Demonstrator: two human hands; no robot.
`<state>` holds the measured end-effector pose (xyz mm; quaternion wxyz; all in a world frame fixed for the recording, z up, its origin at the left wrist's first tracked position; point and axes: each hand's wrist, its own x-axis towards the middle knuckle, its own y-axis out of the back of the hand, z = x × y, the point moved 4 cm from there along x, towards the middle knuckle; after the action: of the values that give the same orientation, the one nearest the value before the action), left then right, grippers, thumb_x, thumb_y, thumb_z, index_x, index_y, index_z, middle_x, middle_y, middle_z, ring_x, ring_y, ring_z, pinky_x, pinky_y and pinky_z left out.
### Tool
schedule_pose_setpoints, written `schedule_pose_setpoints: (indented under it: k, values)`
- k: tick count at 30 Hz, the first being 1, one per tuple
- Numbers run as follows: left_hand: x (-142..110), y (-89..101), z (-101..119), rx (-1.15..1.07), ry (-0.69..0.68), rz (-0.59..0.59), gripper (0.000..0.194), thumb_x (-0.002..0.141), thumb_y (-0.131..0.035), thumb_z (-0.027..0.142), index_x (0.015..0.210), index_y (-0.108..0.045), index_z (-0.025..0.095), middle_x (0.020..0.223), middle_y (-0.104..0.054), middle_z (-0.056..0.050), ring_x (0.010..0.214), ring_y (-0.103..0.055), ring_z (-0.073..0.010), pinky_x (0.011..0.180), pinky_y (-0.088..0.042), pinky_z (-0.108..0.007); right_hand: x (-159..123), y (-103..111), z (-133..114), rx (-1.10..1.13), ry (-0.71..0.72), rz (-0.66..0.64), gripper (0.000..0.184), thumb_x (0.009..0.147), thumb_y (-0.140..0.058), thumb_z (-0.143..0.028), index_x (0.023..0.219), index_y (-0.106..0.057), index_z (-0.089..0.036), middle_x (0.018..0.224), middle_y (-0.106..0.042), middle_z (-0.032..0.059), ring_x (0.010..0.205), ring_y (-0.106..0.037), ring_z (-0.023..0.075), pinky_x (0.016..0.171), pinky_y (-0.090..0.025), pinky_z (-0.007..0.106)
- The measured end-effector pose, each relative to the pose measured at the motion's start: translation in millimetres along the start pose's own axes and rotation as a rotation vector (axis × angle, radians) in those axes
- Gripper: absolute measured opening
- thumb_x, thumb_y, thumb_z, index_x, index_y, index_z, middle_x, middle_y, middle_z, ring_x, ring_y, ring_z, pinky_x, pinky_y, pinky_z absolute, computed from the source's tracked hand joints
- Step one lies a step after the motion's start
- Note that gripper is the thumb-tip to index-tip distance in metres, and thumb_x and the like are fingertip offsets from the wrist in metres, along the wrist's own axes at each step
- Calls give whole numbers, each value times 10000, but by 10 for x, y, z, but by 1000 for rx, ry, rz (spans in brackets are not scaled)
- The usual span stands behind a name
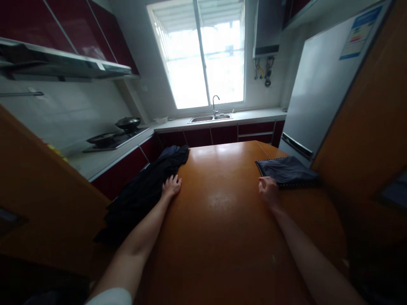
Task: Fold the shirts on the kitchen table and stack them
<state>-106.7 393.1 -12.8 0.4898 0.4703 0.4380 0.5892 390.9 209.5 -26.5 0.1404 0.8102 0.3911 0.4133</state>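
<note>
Reaching forward from the near edge: left forearm [140, 237], pale sleeve [111, 297] at its base, and right forearm [305, 241]. Beneath them, one wooden table [219, 228], orange-brown, glossy, rounded at the right.

Left hand [172, 186]: palm down, fingers spread, resting at the inner edge of the dark clothing. Right hand [269, 190]: fingers loosely curled, at the near left corner of the grey cloth; whether it pinches or touches the cloth cannot be told.

Dark clothing [136, 197]: black, rumpled, heaped along the table's left side, hanging over it; a bluish piece at the far end. Grey cloth [289, 168]: dark, folded flat, lightly creased, on the table's right side; its black notched border [299, 185] is possibly a separate backing, the view being dim.

Right, beyond: refrigerator [324, 84], silvery; one label [360, 31], blue and white with coloured bars, print too small to read.

Left, beyond: black hob [119, 140], bearing a shallow pan [101, 138] and a lidded wok [127, 122].

Far wall: white counter [257, 113], steel sink [190, 120], curved tap [216, 99], grey water heater [270, 25], bright window [187, 63].
</note>
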Motion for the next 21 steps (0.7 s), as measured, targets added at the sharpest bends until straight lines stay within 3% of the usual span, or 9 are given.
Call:
schedule_pose_setpoints:
  k: [3,5,8,11,15,21]
  values:
    - [-4,46,30,-2,7,60,589,988,-381,443,1472,-538,146,1576,-435,-198,1448,-389,-396,1134,-327,-576,53,162,113,-240,-127,117,405,883,-519,-257,1244,-670,-153,1312,-622,166,1214,-519,317,1013,-378,447]
    - [-80,90,69,-7,-17,124,534,978,-394,372,1420,-577,134,1531,-485,-201,1415,-424,-368,1124,-340,-530,65,246,215,-332,-247,131,462,875,-571,-279,1321,-626,-170,1398,-567,168,1277,-463,335,1012,-346,468]
    - [-314,169,167,-39,-179,296,420,957,-402,271,1264,-664,154,1404,-598,-164,1299,-511,-321,1099,-339,-473,64,299,320,-359,-367,75,400,877,-625,-312,1254,-659,-181,1356,-593,160,1272,-453,332,985,-333,456]
    - [-616,220,268,-91,-331,435,308,931,-437,240,1068,-706,181,1234,-681,-129,1161,-573,-303,1031,-358,-456,61,315,309,-343,-390,42,245,904,-619,-302,1102,-707,-189,1260,-639,145,1225,-476,320,952,-327,435]
    - [-945,223,414,-158,-375,445,248,902,-466,231,975,-700,199,1162,-696,-111,1115,-587,-300,967,-380,-442,56,382,230,-321,-439,57,195,957,-517,-229,960,-701,-163,1153,-668,167,1157,-506,320,928,-315,437]
    - [-1333,149,744,-332,-430,368,220,876,-477,231,929,-689,213,1086,-718,-84,1091,-623,-282,976,-419,-431,88,500,-26,-280,-394,44,245,992,-429,-178,997,-669,-129,1130,-672,199,1124,-523,319,931,-316,428]
